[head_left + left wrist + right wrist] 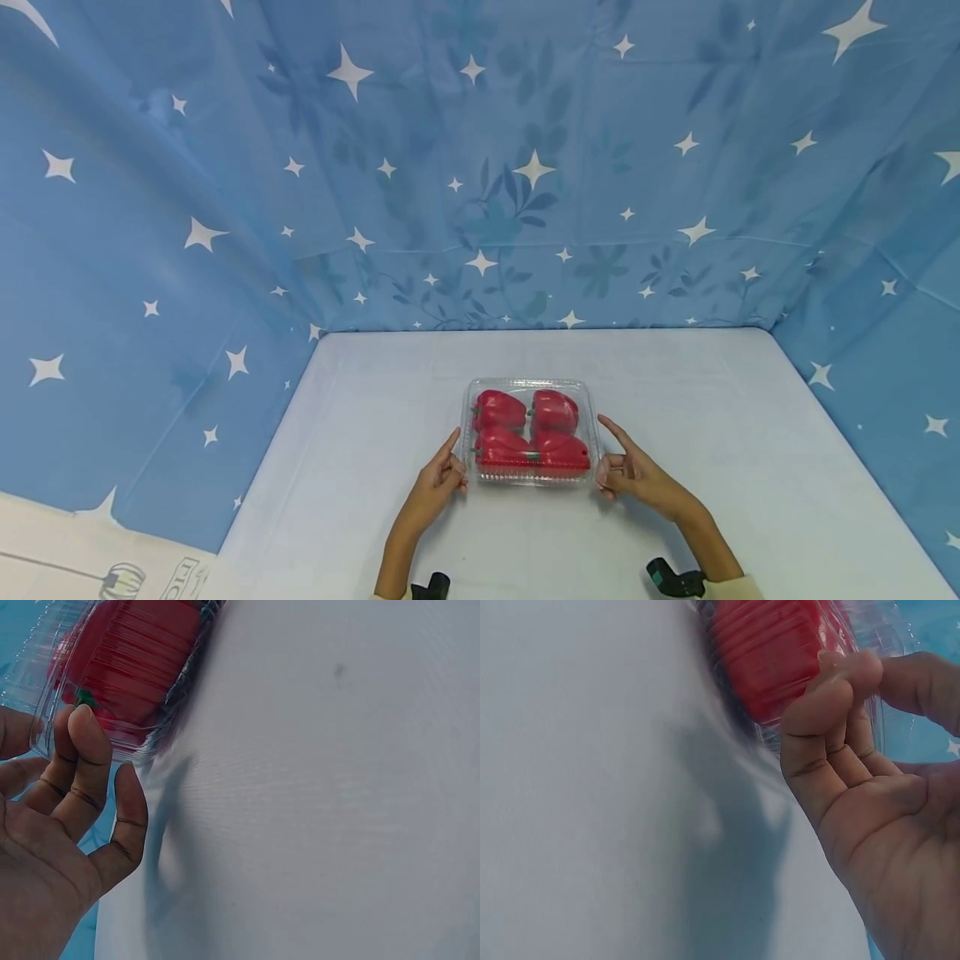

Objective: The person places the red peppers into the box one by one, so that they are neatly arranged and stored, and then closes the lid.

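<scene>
A clear plastic clamshell box (525, 387) sits on the white table, its lid down over several red bell peppers (556, 410). My left hand (433, 493) is at the box's left front corner. Its index finger stretches along the left side while the curled fingers hold the rim; in the left wrist view fingertips lie against the clear wall (161, 739). Opposite it, my right hand (645, 482) points its index finger along the right side. In the right wrist view, thumb and bent fingers (817, 712) pinch at the rim, partly hiding it.
White cloth covers the table (675, 375). A blue curtain with stars (487, 208) closes in the back and both sides. Printed beige fabric (90, 550) lies at lower left. Black wrist devices (675, 577) sit on both forearms.
</scene>
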The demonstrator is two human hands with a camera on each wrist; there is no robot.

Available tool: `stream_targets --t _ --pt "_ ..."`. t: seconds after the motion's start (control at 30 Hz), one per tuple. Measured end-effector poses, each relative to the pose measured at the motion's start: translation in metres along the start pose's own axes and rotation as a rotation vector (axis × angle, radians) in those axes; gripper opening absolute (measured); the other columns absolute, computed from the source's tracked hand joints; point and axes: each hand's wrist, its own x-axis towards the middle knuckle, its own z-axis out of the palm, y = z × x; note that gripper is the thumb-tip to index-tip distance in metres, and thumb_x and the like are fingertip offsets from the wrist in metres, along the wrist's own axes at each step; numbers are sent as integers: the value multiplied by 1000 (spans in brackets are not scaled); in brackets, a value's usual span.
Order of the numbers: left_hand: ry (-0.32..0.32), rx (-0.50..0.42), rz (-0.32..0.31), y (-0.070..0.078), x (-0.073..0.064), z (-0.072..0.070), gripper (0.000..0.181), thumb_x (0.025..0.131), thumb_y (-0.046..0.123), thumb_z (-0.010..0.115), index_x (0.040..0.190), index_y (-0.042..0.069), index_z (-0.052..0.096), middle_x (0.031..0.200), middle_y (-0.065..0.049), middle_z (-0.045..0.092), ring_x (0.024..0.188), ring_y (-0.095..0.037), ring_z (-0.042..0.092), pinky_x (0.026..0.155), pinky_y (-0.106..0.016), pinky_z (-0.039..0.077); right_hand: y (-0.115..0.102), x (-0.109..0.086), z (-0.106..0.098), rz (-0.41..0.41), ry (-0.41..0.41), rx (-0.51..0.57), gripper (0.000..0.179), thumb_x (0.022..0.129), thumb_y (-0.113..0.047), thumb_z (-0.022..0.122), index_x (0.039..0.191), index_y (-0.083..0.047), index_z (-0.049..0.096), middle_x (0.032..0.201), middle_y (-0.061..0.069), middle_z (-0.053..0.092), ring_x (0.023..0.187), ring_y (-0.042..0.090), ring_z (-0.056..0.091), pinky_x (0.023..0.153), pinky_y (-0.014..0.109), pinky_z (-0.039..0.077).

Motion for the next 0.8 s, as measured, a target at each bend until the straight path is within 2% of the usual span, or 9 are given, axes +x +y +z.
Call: stream_targets --t 0.17,0.43,0.63,0.8 --pt "-8 3 7 6 -1 0 59 98 -3 45 154 3 25 91 -17 54 75 -12 59 71 -26 57 0 1 2 -15 -3 -17 86 95 8 47 154 -8 -15 78 23 53 62 15 56 62 29 55" --pt "-6 29 27 0 1 1 59 98 -1 47 154 4 27 90 -17 56 75 -17 62 71 -27 57 -4 -1 2 93 16 -26 88 97 1 48 155 -18 -16 83 9 62 69 10 62 67 31 58" --pt "1 -6 11 0 -1 3 59 100 2 45 154 2 23 87 -19 55 75 -13 60 71 -27 57 -3 -2 6 39 -14 26 88 98 3 46 154 -17 -19 83 7 62 69 7 61 63 28 57" --pt "4 2 -24 0 -1 3 57 103 6 44 156 7 21 84 -16 56 74 -9 59 71 -25 56 -3 -2 6 37 -20 47 88 99 3 45 154 -18 -20 84 4 61 70 7 60 63 28 57"
